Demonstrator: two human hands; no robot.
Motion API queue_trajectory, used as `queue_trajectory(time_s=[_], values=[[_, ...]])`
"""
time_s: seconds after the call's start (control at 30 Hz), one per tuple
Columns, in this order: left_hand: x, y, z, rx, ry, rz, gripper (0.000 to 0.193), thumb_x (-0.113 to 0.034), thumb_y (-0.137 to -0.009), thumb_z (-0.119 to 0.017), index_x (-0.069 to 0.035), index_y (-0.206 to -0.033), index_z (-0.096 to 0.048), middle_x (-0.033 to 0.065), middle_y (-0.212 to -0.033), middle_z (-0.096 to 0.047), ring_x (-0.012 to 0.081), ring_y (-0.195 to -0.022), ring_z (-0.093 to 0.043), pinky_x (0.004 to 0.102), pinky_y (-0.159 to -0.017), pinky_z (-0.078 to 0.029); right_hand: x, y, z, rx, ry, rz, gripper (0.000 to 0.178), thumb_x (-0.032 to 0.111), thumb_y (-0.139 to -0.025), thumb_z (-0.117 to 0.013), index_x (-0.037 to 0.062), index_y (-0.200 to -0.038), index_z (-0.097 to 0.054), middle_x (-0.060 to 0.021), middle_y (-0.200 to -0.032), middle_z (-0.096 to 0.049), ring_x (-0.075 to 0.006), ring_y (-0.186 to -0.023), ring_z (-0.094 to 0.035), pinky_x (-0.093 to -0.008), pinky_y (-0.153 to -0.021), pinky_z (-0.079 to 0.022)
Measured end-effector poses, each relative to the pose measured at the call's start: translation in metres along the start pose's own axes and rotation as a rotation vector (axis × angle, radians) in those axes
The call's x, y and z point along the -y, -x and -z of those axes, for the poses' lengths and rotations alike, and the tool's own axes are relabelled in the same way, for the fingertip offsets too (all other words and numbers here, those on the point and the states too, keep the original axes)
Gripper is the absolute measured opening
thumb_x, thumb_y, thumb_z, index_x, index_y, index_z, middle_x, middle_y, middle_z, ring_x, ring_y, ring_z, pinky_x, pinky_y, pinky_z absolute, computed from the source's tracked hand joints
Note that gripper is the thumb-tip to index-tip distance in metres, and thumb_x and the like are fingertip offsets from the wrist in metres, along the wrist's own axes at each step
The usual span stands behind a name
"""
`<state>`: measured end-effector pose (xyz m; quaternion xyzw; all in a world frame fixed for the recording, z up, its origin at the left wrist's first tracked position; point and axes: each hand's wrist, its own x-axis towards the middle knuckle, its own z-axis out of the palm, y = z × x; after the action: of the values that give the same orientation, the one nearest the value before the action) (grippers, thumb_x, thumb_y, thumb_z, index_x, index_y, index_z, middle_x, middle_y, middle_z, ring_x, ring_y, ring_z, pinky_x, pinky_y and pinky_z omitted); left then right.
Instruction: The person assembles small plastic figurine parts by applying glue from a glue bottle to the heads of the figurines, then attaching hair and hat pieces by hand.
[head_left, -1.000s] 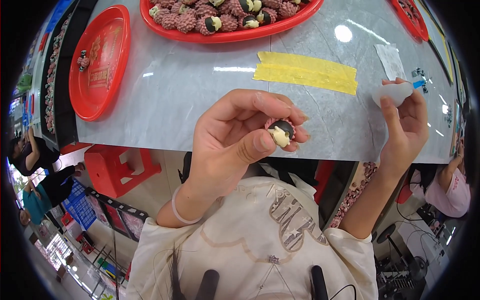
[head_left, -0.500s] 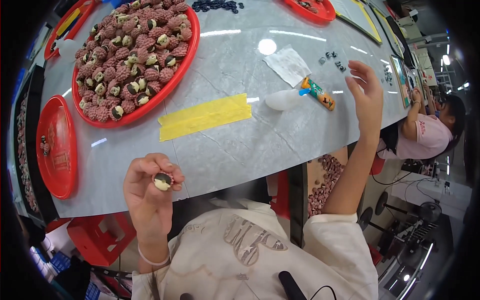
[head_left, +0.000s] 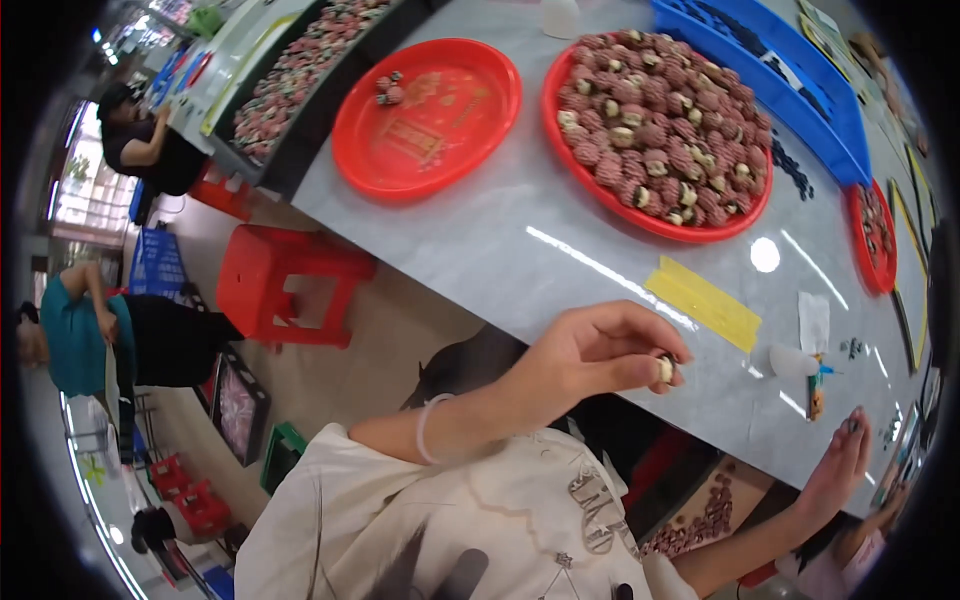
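Pinching a pink-and-cream piece (head_left: 665,371), left hand (head_left: 578,358) clamped on it, piece at that hand's 3 o'clock, by the table (head_left: 480,265) edge. Right hand (head_left: 835,475) well apart, at piece's 4; dark bit (head_left: 853,427) at its fingertips, can't tell if gripped. Bottle (head_left: 792,361) at right hand's 11. From piece: tape (head_left: 705,303) at 1, heaped tray (head_left: 552,115) at 12.

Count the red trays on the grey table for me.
3: the left tray, mostly bare; the heaped tray, upper middle of the picture; and the right tray, close to the picture's right edge. Others may be hidden or outside the view.
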<state>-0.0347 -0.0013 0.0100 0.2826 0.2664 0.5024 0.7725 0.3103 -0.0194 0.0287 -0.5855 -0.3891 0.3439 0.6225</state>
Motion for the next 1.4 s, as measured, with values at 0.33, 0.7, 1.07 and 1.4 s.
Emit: queue_trajectory(time_s=[0.33,0.7,1.07,1.4], values=[[0.011,0.001,-0.003,0.146,0.084,0.046,0.024,-0.011,-0.076,-0.055,0.002,-0.095,-0.047,0.0096,-0.094,-0.05,0.0151,-0.084,-0.052,0.0249,-0.073,-0.043,0.007,0.066,-0.085,0.287,-0.107,-0.051,0.026,0.018,-0.072,-0.06,-0.0014,-0.083,-0.046,-0.0106,-0.087,-0.042,-0.0091,-0.057,-0.04,-0.0151,-0.046,-0.034],[0.029,-0.002,-0.009,0.099,0.011,-0.021,0.028,-0.016,-0.073,-0.058,0.0,-0.092,-0.045,0.0134,-0.091,-0.051,0.0174,-0.077,-0.055,0.024,-0.065,-0.045,0.013,0.077,-0.142,0.486,-0.091,-0.034,0.026,0.017,-0.069,-0.062,-0.0038,-0.08,-0.051,-0.015,-0.082,-0.048,-0.0128,-0.057,-0.049,-0.0171,-0.044,-0.039],[0.033,-0.001,-0.019,-0.021,-0.131,-0.037,0.037,-0.027,-0.067,-0.064,-0.002,-0.088,-0.046,0.0111,-0.086,-0.051,0.0137,-0.074,-0.052,0.0216,-0.059,-0.045,0.002,0.079,-0.139,0.492,0.031,0.262,0.026,0.007,-0.06,-0.068,-0.004,-0.077,-0.051,-0.0144,-0.073,-0.052,-0.0181,-0.065,-0.054,-0.0233,-0.059,-0.044],[0.035,0.0,-0.016,-0.025,-0.208,-0.079,0.036,-0.027,-0.065,-0.065,-0.001,-0.084,-0.049,0.0087,-0.078,-0.052,0.0107,-0.068,-0.05,0.0197,-0.059,-0.042,0.0,0.082,-0.143,0.507,0.163,0.511,0.021,0.003,-0.061,-0.065,-0.0025,-0.076,-0.052,-0.0172,-0.071,-0.054,-0.0187,-0.06,-0.056,-0.021,-0.051,-0.044]])
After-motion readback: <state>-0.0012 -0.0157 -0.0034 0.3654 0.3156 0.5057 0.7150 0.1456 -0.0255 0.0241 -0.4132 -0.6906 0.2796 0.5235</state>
